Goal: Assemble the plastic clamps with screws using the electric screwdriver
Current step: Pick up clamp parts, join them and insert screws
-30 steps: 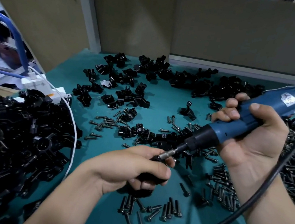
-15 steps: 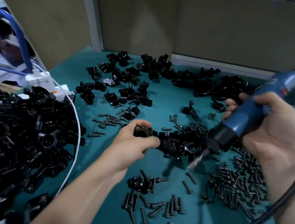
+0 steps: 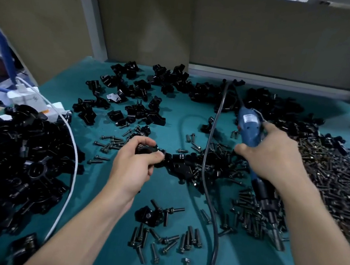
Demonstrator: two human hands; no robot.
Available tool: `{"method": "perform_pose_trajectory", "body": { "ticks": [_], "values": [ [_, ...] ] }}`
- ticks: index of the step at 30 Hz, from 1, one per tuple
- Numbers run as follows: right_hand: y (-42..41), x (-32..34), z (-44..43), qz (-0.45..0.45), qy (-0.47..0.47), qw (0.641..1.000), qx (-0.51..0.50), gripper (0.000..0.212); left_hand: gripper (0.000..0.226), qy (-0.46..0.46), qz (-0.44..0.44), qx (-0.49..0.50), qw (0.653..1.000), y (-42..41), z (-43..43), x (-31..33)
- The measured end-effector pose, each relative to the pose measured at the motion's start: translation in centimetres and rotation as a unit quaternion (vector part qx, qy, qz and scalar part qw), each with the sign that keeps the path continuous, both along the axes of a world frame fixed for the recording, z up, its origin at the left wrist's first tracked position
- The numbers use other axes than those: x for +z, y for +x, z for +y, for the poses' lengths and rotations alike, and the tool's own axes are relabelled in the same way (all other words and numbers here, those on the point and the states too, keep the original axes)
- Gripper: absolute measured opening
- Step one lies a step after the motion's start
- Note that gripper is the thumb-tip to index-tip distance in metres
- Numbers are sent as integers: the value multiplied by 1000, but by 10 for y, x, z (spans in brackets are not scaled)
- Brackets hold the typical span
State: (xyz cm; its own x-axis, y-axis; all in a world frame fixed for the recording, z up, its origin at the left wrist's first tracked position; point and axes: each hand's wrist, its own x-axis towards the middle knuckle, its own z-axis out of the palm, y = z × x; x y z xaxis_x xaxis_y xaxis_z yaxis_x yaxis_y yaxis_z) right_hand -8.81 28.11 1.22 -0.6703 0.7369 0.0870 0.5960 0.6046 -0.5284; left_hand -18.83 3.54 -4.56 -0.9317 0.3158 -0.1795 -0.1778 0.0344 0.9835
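Clamp [image 3: 145,149] sits at the middle of the worktop [image 3: 169,131], pinched between thumb and curled fingers of your left hand [image 3: 137,160], hard against a cluster of black parts [image 3: 184,166]. Your right hand [image 3: 274,155] is wrapped round the electric screwdriver [image 3: 250,128], bit aimed at the near edge over loose screws [image 3: 247,216], and its black cord [image 3: 205,180] runs between your hands. Clamp heap [image 3: 12,156], with a white cable [image 3: 73,142] along it, crowds the left edge; a screw pile [image 3: 330,173] fills the right edge.
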Motion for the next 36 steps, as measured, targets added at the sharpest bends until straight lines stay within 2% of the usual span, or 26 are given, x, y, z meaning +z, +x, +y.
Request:
{"method": "perform_pose_trajectory", "body": {
  "ticks": [5, 8, 9, 11, 13, 14, 16, 19, 23, 27, 30, 33, 36],
  "values": [
    [-2, -10, -11, -1, 24, 1000, -13, 65, 34, -3, 24, -1, 1000, 0, 3, 0],
    [-2, -4, -15, -28, 8, 1000, -8, 85, 35, -10, 34, -1, 999, -2, 5, -1],
    [-2, 0, -18, -53, 10, 999, -6, 85, 34, -9, 37, 1, 999, -3, 5, -1],
    [-1, 5, -26, -105, 68, 992, 5, 64, 33, -9, 36, 10, 999, -4, 5, -1],
    [-1, 12, -36, -106, 142, 984, 31, 27, 32, -7, 33, 22, 999, -5, 5, -1],
    [-1, 18, -40, -104, 150, 982, 48, 12, 32, -5, 34, 28, 999, -5, 4, -1],
    [1, 29, -48, -163, 135, 973, 95, 17, 33, -1, 37, 34, 999, -6, 3, 0],
    [6, 34, -62, -322, 116, 931, 124, 20, 33, 3, 42, 35, 999, -5, 4, 1],
    [5, 22, -75, -382, 119, 908, 128, 27, 34, -7, 56, 29, 998, -1, 4, 4],
    [0, 16, -82, -386, 103, 903, 161, 32, 34, -8, 61, 29, 998, 3, 3, 4],
    [0, 17, -81, -381, 109, 897, 196, 17, 38, -9, 71, 36, 997, 4, 2, 5],
    [4, 25, -67, -291, 98, 929, 208, 25, 48, -11, 85, 8, 996, 7, 0, 4],
    [6, 36, -58, -165, 24, 959, 230, 34, 49, 7, 109, -54, 993, 11, 2, 4]
  ]
}}
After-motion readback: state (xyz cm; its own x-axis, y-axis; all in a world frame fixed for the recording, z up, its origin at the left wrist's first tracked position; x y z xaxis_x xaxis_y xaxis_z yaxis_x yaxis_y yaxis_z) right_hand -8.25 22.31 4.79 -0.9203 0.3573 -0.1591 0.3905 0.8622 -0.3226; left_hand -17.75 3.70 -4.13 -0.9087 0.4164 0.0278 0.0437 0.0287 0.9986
